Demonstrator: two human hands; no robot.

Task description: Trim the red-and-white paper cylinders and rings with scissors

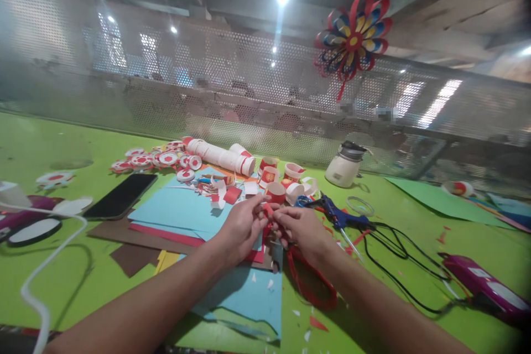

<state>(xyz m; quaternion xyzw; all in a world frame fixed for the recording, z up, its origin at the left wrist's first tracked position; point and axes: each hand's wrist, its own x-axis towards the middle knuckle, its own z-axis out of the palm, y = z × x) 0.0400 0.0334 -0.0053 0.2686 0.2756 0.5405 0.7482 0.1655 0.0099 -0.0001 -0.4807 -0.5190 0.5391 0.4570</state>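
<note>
My left hand (243,224) and my right hand (301,228) meet over the middle of the green table (62,138). Both pinch a small red paper strip (268,217) between the fingertips. A longer loop of red strip (309,282) trails down under my right wrist. Blue paper sheets (182,204) lie under and to the left of my hands. Just beyond my fingers stand small red-and-white paper rolls (277,188). A blue glue gun (338,214) lies right of my right hand, tip toward it.
A black phone (121,194) lies left. Red-and-white paper discs (153,159) and a long paper tube (219,156) sit farther back. A white jar (346,166), black cable (398,254), purple tool (485,282) and green sheet (440,199) are right. A paper flower (352,33) hangs on the mesh wall.
</note>
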